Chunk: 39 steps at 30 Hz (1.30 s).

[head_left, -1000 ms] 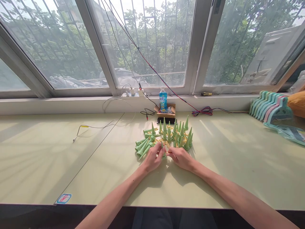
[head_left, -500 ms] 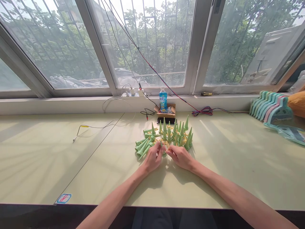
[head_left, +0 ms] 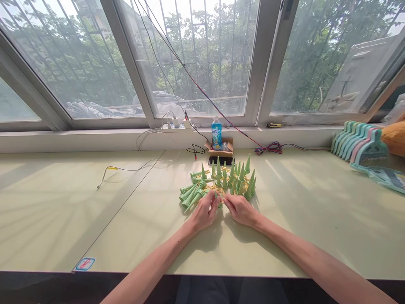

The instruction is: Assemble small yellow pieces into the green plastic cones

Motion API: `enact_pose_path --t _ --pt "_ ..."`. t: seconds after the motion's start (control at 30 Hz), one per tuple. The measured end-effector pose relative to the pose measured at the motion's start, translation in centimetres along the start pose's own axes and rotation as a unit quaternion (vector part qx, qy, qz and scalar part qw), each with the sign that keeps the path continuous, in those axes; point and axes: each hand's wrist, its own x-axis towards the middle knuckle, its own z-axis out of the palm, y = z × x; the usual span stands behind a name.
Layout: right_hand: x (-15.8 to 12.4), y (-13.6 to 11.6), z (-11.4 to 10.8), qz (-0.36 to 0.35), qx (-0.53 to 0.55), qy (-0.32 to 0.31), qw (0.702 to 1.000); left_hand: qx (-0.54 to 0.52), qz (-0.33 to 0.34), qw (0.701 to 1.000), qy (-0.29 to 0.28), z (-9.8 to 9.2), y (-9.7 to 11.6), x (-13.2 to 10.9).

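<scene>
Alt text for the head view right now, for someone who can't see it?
A person's left hand holds a green spike over a pale table, the right hand close beside it. Beyond, more green spikes stand upright or lie sideways among small yellow pieces, with a blue bottle behind.

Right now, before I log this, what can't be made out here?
Head view:
Much of the held green cone: covered by the left hand.
Whether the right hand holds anything: too small to tell.
Base of the bottle: hidden by the cardboard box.
Orange object: cut off by the right edge.
</scene>
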Motion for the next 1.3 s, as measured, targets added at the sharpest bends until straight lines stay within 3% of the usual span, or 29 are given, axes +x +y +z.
enact_pose_path --t 0.1,0.23,0.43,0.5,0.67,0.87,1.3 --pt "0.0 0.1 0.0 -0.002 0.012 0.005 1.000 -0.035 -0.016 0.998 -0.044 -0.2 0.2 0.0" --pt "0.0 0.1 0.0 0.014 0.019 0.026 0.999 -0.060 -0.040 0.996 -0.042 -0.5 0.6 0.2" --pt "0.1 0.0 0.1 0.022 0.036 0.090 0.995 -0.112 -0.116 0.985 0.056 -0.3 1.0 0.7" --pt "0.1 0.0 0.0 0.019 0.045 0.115 0.992 -0.131 -0.145 0.979 0.065 -0.2 1.0 0.8" --pt "0.1 -0.1 -0.1 -0.002 0.050 0.150 0.987 -0.135 -0.138 0.981 0.005 -0.3 1.2 0.9" --pt "0.0 -0.2 -0.1 -0.036 0.045 0.146 0.988 -0.144 -0.152 0.976 -0.053 -0.2 1.1 0.9" --pt "-0.1 0.1 -0.1 0.017 0.046 0.107 0.993 -0.150 -0.128 0.979 -0.055 -0.5 1.2 0.9"
